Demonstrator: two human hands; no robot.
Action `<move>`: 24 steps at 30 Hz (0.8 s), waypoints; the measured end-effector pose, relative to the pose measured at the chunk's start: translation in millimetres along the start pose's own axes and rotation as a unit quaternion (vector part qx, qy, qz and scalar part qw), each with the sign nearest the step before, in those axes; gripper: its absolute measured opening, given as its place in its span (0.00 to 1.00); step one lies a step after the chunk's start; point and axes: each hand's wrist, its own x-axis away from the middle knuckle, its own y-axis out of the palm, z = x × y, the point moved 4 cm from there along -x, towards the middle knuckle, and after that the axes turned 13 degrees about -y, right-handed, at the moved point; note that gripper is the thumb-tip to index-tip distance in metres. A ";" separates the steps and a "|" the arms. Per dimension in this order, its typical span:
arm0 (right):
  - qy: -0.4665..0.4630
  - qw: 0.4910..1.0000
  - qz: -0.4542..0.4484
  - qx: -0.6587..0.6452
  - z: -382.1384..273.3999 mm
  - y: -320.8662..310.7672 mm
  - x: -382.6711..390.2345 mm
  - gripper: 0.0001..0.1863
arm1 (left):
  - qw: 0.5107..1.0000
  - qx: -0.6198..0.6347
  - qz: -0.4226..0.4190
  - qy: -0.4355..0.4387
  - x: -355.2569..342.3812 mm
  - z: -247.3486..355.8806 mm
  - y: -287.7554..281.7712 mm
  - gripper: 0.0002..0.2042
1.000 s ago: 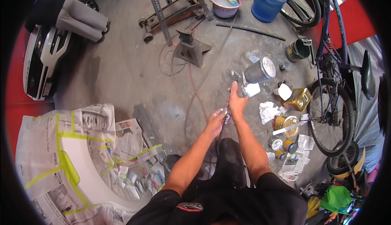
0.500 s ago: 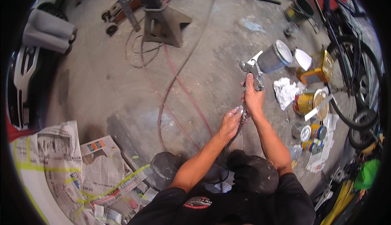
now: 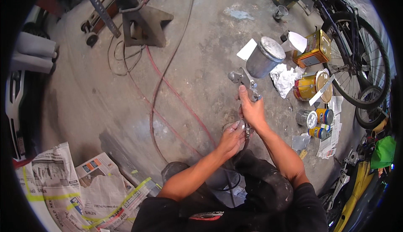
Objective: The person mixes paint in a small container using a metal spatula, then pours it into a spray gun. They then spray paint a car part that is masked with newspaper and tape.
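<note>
A silver spray gun [image 3: 243,79] is gripped by its handle in my right hand [image 3: 252,111], thumb laid along its back and nozzle end turned up and to the left. Just below, my left hand [image 3: 235,136] pinches at the hose fitting [image 3: 248,130] under the handle. From there a dark air hose [image 3: 244,147] runs down between my knees. What exactly the left fingertips press on is partly hidden. Beyond the gun stands a grey paint can [image 3: 265,59], tilted in the view, with a white card [image 3: 247,49] beside it.
To the right are a crumpled white rag [image 3: 284,80], a yellow tin [image 3: 308,85], a rectangular can [image 3: 312,49], small jars [image 3: 324,116] and a bicycle [image 3: 357,59]. Hoses [image 3: 156,93] cross the floor near a jack stand [image 3: 145,24]. Taped newspaper [image 3: 98,192] lies lower left.
My view has shifted, so the floor objects sit farther left in it. Both hands keep their hold on the spray gun and its hose fitting, which appear slightly lower and farther left.
</note>
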 end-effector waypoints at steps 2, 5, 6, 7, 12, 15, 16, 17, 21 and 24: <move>0.003 1.000 -0.010 0.016 4.4 0.5 2.2 0.31 | 1.000 -0.013 -0.002 -0.002 -1.9 -5.5 -3.0 0.08; 0.045 0.999 -0.003 -0.001 5.3 -1.8 6.7 0.30 | 1.000 -0.017 -0.023 -0.001 -3.2 -7.9 -5.4 0.07; 0.023 1.000 0.001 -0.007 1.6 -2.4 7.2 0.31 | 0.999 -0.019 -0.028 -0.002 -3.3 -7.3 -5.8 0.08; 0.016 1.000 0.008 -0.014 -1.2 -3.2 8.1 0.32 | 0.999 -0.016 -0.037 0.002 -2.9 -7.0 -5.3 0.08; 0.012 0.999 0.007 -0.035 -8.6 -4.7 14.1 0.33 | 0.999 0.013 -0.038 0.004 2.3 -11.2 0.0 0.06; 0.019 0.999 0.013 -0.039 -7.5 -6.4 16.7 0.32 | 0.999 0.016 -0.037 0.007 5.4 -11.9 2.0 0.06; 0.024 0.999 0.012 -0.037 -6.6 -7.2 17.3 0.32 | 0.999 0.006 -0.032 -0.003 5.7 -12.0 1.8 0.07; 0.034 0.999 0.013 -0.034 -5.2 -8.1 17.7 0.32 | 0.999 -0.002 -0.045 -0.005 5.9 -11.1 2.7 0.08; 0.039 0.998 0.006 -0.039 -3.1 -10.1 18.0 0.29 | 0.999 -0.009 -0.048 -0.007 5.4 -11.3 2.8 0.09; 0.032 0.998 0.022 -0.047 -3.5 -11.2 18.1 0.30 | 0.999 -0.013 -0.053 -0.002 4.2 -10.3 2.2 0.09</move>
